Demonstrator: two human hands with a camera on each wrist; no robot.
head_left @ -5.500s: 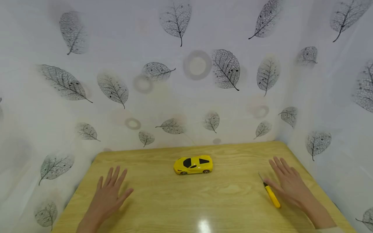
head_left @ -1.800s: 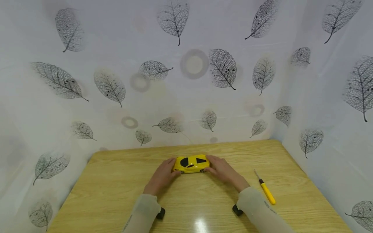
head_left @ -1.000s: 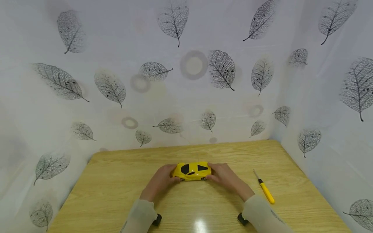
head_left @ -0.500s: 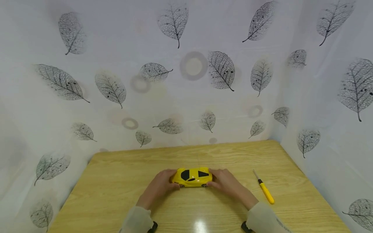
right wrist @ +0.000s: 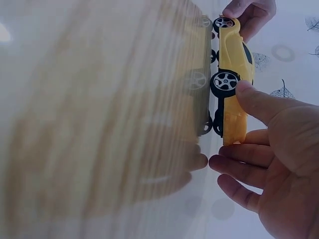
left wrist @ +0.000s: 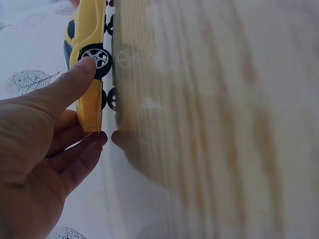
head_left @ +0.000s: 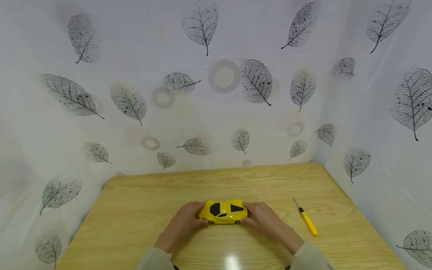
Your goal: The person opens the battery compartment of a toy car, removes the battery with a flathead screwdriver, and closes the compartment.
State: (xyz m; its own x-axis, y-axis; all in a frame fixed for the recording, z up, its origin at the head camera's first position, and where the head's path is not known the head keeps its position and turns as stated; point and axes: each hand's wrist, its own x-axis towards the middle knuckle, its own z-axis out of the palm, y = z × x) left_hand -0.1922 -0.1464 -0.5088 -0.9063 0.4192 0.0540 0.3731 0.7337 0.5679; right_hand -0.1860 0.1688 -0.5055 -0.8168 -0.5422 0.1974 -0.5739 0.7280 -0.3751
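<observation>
A yellow toy sports car [head_left: 223, 212] with black windows sits sideways near the middle of the table, held by both hands. My left hand [head_left: 183, 224] grips its left end, thumb on the near side by a wheel and fingers round the far side. At the other end my right hand [head_left: 266, 222] grips in the same way. In the left wrist view the left thumb [left wrist: 75, 82] presses beside a spoked wheel [left wrist: 97, 59]. The right wrist view has the car's wheels right at the glossy tabletop, with their reflections below.
A screwdriver [head_left: 306, 219] with a yellow handle lies on the wooden table [head_left: 135, 195], right of the right hand. White sheeting [head_left: 202, 112] printed with leaves encloses the table at the back and sides.
Both hands, first spread flat apart on the table, have come to the car's two ends and taken hold. The car has moved nearer to me. The screwdriver lies as before.
</observation>
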